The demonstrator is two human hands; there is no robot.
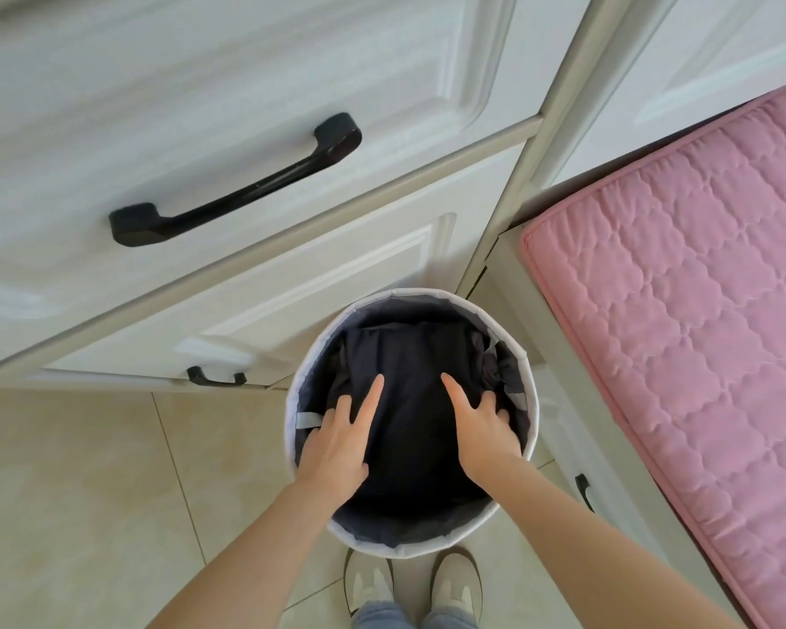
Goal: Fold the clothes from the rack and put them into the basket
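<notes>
Inside round white basket [301, 374], dark navy folded garment [409, 401], left hand [336, 451] and right hand [484, 435] pressing flat, fingers spread

You face white panelled cabinet [246, 84] with raised mouldings; long black handle [237, 179] on upper drawer, smaller black handle [216, 378] on drawer below. Beige glossy floor tiles [87, 492] under you, thin grout lines. At your right, pink quilted cushion [699, 333] on white bench [609, 469], with black handle [584, 490] on its front. Soft, even daylight.
</notes>
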